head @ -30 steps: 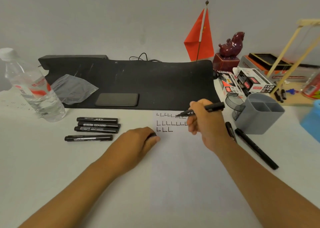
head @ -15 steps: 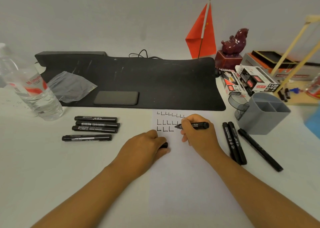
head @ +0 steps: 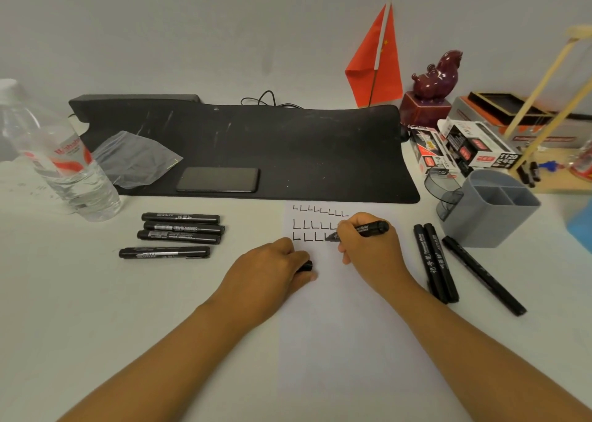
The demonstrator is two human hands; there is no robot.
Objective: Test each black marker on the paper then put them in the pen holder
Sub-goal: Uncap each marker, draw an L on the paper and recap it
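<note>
A white paper (head: pixel 336 325) lies in front of me with rows of black L marks near its top edge. My right hand (head: pixel 368 255) grips an uncapped black marker (head: pixel 371 228), its tip touching the paper at the third row of marks. My left hand (head: pixel 272 271) rests on the paper's left edge, its fingers curled round a black marker cap (head: pixel 306 266). Several capped black markers (head: pixel 181 227) lie to the left. Three more black markers (head: pixel 437 261) lie to the right of the paper. The grey pen holder (head: pixel 490 210) stands at the right with its compartments showing nothing inside.
A water bottle (head: pixel 61 162) stands far left. A black desk mat (head: pixel 256 146) behind the paper bears a phone (head: pixel 217 180) and a clear plastic bag (head: pixel 134 158). Marker boxes (head: pixel 464 149), a red flag (head: pixel 374 62), a figurine (head: pixel 439 72) and a wooden frame (head: pixel 544 101) crowd the back right.
My right hand came down from the upper rows and set the marker tip on the third row. My left hand shifted slightly right onto the paper edge.
</note>
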